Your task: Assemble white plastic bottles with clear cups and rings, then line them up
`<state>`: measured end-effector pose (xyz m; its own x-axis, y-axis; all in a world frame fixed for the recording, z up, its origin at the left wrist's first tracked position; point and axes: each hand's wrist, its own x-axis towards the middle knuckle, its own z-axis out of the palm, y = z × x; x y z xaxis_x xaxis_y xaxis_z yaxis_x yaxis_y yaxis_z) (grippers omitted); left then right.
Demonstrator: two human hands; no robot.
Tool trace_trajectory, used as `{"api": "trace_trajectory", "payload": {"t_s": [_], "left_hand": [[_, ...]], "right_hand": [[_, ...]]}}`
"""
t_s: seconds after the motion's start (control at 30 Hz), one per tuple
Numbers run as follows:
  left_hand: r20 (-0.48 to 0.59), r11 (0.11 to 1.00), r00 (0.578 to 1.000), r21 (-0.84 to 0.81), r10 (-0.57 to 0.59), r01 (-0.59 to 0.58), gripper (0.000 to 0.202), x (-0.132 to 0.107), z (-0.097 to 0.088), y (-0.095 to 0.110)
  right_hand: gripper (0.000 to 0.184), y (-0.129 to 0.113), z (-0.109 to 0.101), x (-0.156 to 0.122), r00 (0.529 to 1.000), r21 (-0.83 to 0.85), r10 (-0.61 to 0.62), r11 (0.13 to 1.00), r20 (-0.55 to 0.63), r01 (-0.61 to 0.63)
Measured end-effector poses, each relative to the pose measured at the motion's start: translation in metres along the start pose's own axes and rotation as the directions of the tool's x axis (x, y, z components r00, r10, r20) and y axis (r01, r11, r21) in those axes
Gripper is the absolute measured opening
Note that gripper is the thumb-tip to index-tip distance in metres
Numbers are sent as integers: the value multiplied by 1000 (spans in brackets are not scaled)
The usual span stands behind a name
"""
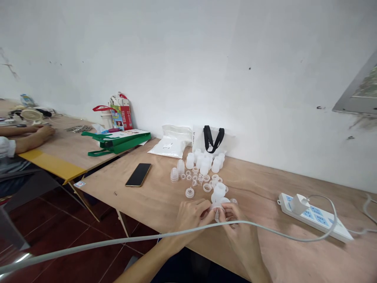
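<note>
Admittedly, I watch from a distance, but I can see that the left hand (193,213) and the right hand (236,222) both pinch one pale translucent piece (217,206) between thumbs and fingers, above the near part of the wooden table (159,204). The fingers cover much of this piece, so I cannot tell how deep the hold is. If the thumbs press unevenly, I think the piece could bend or jump out, because such plastic is probably smooth. Just beyond the fingertips stands a translucent bottle (219,190); a sudden slip forward could, in my judgement, knock it over. Near it lie loose clear rings (207,191), and these may roll or scatter if a knuckle sweeps the group. The grey cable (153,237) worries me more: it passes in front of both hands in my view, and I cannot tell if it touches them. Should a wrist catch it while lifting, it could pull at the white plug (299,204) in the power strip (332,228) or disturb the pinch
</note>
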<state>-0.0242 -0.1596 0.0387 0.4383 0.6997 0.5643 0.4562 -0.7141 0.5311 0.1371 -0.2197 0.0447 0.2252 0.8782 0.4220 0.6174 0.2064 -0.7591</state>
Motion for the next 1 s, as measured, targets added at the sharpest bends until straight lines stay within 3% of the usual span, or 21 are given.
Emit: {"api": "trace_trajectory", "payload": {"t_s": [0.2,0.33,0.4,0.47,0.57,0.8,1.0], "left_hand": [[10,995,995,-3,100,-100,49,0,7,-7],[43,1000,999,17,-12,11,32,1,2,-3],[107,998,992,27,-65,63,20,2,-4,0],[191,997,980,63,-54,42,14,3,-10,2],[263,986,965,158,17,-60,15,3,-12,3],[215,961,971,230,105,-155,20,-1,-1,1],[217,937,965,282,147,-206,19,-1,2,0]], "right_hand": [[37,1,-1,2,999,54,20,998,40,-22],[34,5,2,1,995,153,68,985,78,-80],[31,7,2,1,990,175,68,981,121,-89],[29,7,3,1,988,177,62,980,140,-86],[26,7,3,2,993,119,43,991,109,-56],[20,11,7,-1,997,-106,-59,992,48,63],[13,26,16,-3,996,-234,-71,971,-57,56]]}}
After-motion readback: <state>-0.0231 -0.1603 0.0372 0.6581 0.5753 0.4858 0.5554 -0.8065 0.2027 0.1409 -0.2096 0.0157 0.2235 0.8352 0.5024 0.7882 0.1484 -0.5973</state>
